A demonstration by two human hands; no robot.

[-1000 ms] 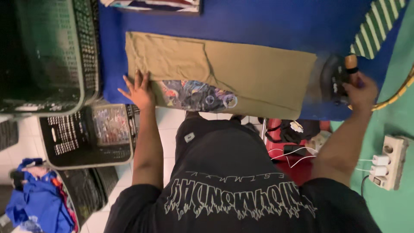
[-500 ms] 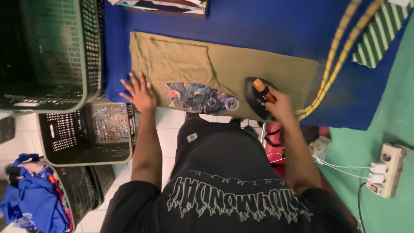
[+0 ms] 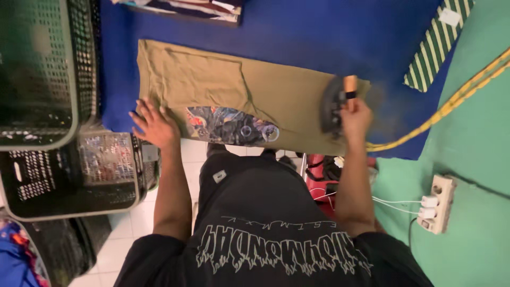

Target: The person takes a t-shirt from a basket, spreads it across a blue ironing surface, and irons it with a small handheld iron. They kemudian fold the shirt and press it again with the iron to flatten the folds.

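Note:
An olive-tan garment (image 3: 223,85) with a colourful printed patch (image 3: 231,126) lies flat on a blue cloth-covered surface (image 3: 329,32). My left hand (image 3: 154,125) presses flat, fingers spread, on the garment's near left corner. My right hand (image 3: 355,118) grips the orange-topped handle of a dark clothes iron (image 3: 333,103), which rests on the garment's right end. A yellow cord (image 3: 457,101) runs from the iron off to the right.
Dark plastic laundry baskets (image 3: 48,79) stand at the left, a lower basket (image 3: 74,180) beneath. A green-striped folded cloth (image 3: 435,42) lies at upper right. A white power strip (image 3: 436,204) with plugs sits on the green wall. Folded clothes (image 3: 186,8) lie at the top edge.
My right hand has slid the iron from the garment's middle near edge back to its right end. The left hand stays pressed on the left corner.

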